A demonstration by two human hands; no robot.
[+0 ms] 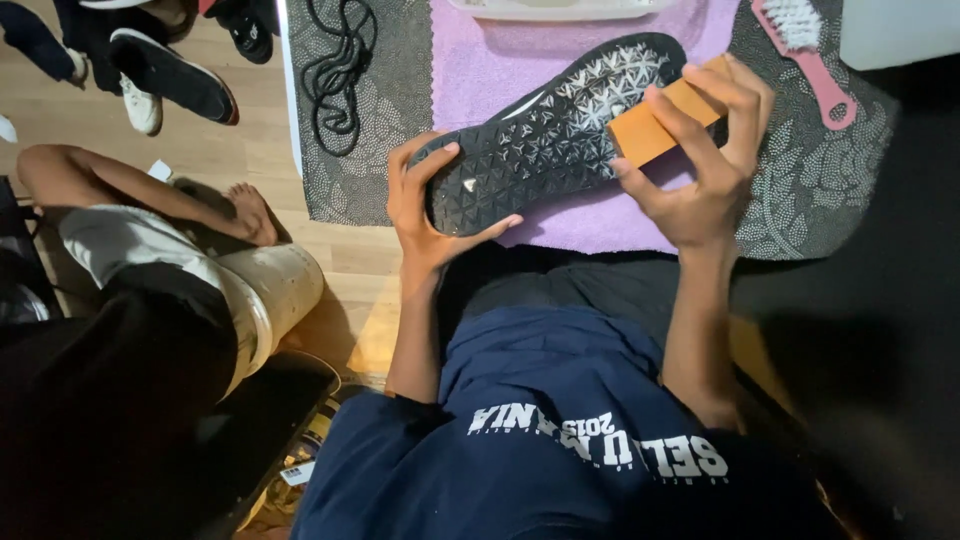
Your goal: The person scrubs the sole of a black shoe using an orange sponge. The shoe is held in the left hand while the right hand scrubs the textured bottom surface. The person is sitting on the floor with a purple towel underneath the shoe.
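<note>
Sneaker (548, 130) flipped sole-up, getting scrubbed with an orange block (662, 118).

Left hand (425, 205) has its fingers wrapped round the heel end, probably to steady it over the lap, while the right hand (700, 150) curls its fingers closed on the block and presses it against the tread. Underneath sits a pink towel (500, 70) on a patterned mat (820, 190), probably catching mess; pink brush (810, 50) and black laces (335, 70) lie nearby.

This looks like a home. There is a wood floor (250, 150). Shoes (170, 75) and a patterned mat (810, 190) lie on it.
</note>
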